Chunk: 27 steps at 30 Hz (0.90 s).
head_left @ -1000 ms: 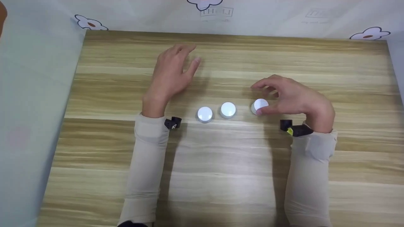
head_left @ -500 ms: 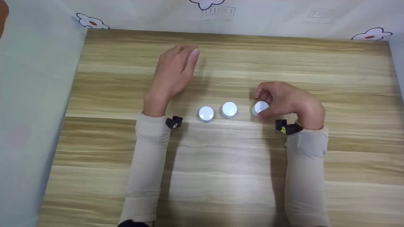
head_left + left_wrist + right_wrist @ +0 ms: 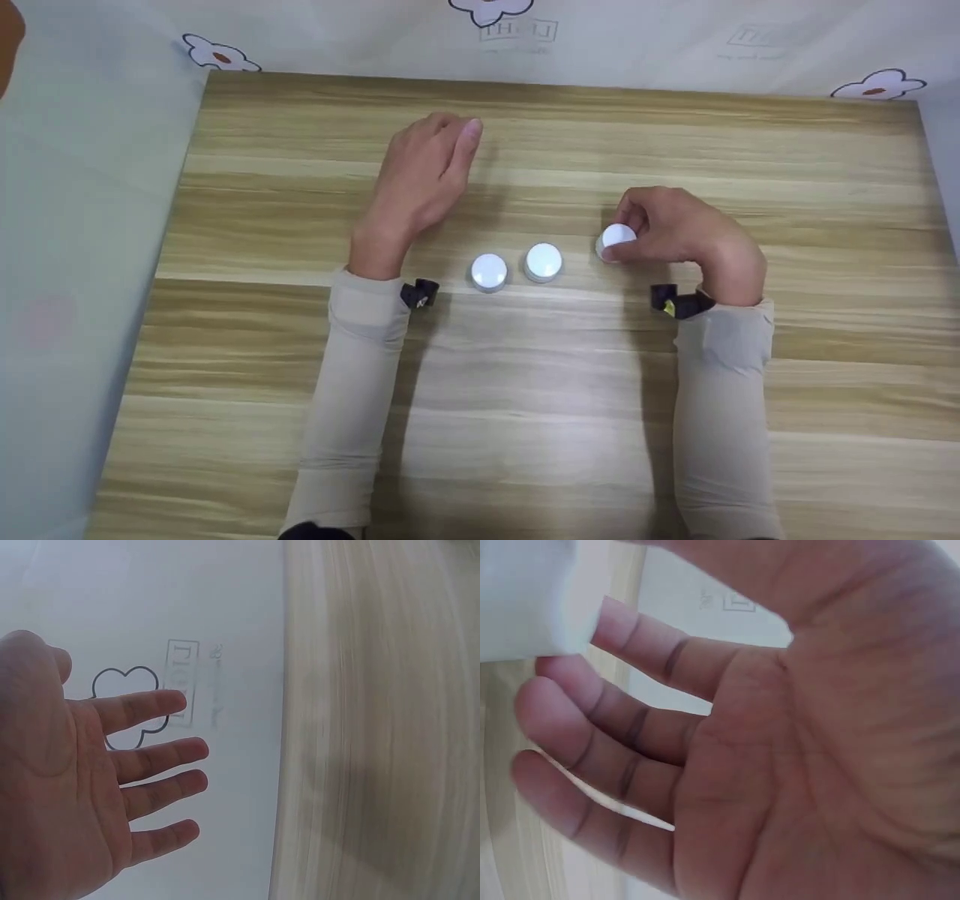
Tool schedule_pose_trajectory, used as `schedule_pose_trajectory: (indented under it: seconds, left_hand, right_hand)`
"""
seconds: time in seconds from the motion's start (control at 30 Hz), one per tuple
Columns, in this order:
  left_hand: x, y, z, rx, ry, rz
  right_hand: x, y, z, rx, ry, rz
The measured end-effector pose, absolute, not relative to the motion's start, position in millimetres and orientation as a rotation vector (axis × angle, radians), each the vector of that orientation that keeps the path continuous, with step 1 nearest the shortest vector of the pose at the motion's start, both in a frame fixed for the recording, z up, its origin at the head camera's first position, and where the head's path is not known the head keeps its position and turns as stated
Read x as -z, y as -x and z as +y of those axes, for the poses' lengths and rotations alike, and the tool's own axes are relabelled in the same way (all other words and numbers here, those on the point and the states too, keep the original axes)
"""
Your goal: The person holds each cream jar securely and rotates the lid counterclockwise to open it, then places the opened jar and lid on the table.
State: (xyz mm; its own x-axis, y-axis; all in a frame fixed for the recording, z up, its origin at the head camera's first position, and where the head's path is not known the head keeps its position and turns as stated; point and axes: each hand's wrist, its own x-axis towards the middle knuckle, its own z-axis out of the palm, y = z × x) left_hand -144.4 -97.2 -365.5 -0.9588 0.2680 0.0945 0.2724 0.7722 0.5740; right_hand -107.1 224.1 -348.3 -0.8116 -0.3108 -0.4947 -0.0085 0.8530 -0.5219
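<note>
My right hand [image 3: 686, 229] pinches a short white cylinder [image 3: 616, 235] with a flat round top, thumb on the near side and fingertips behind it. In the right wrist view the same white cylinder [image 3: 525, 600] fills the top left corner, against the fingertips. Two more white cylinders stand on the table to its left: a middle one [image 3: 543, 261] and a left one [image 3: 489, 271]. Farther back, my left hand [image 3: 421, 172] is above the table and holds nothing. The left wrist view shows that palm [image 3: 60, 780] with fingers spread and relaxed.
The wood-grain table [image 3: 540, 420] ends at a pale back cloth [image 3: 637, 45] printed with flowers and lettering. Another pale cloth [image 3: 75, 225] hangs along the left side. A small black wrist camera [image 3: 420, 293] sits on each sleeve.
My right hand has closed its fingers and thumb on the right-hand cylinder, which has shifted slightly away from me. My left hand has drifted a little right, its thumb drawn nearer the fingers.
</note>
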Motion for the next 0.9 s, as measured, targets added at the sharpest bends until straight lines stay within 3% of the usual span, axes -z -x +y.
schedule_pose_trajectory:
  seconds: [0.4,0.9]
  left_hand:
    - [366,143,-101,0.969,0.426,-2.967]
    - [363,138,-86,0.947,0.627,-3.047]
  right_hand:
    - [352,110,220,0.765,0.289,2.466]
    - [365,122,202,0.956,0.264,2.699]
